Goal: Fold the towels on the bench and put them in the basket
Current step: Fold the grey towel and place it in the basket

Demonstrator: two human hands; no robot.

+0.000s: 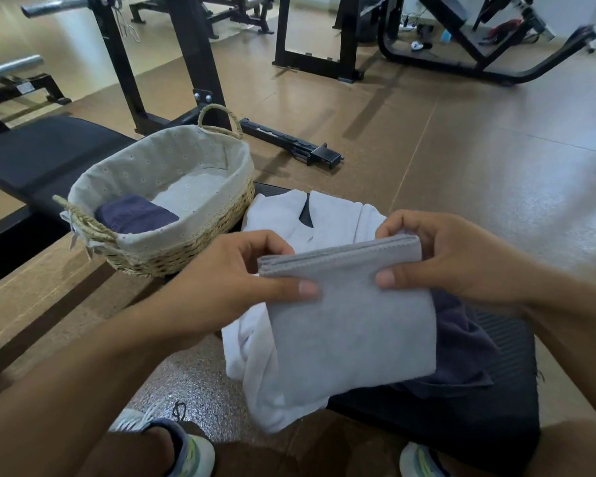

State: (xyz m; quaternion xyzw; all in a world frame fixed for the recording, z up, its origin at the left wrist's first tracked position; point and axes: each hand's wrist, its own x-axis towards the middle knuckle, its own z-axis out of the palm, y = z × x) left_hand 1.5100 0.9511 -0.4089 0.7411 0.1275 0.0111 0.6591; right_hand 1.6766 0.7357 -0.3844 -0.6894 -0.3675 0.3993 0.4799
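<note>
A folded grey towel (351,321) hangs in the air over the black bench (496,418). My left hand (234,273) pinches its upper left corner and my right hand (455,256) pinches its upper right corner. Under it on the bench lie a crumpled white towel (289,222) and a dark purple towel (461,349). To the left stands a woven basket (186,246) with a pale cloth lining; a folded dark blue towel (135,215) lies at its near end.
Another black padded bench (42,153) runs along the left. Black gym machine frames (193,63) stand behind the basket and across the far floor. A black bar part (289,142) lies on the brown floor. My two shoes (186,452) show at the bottom.
</note>
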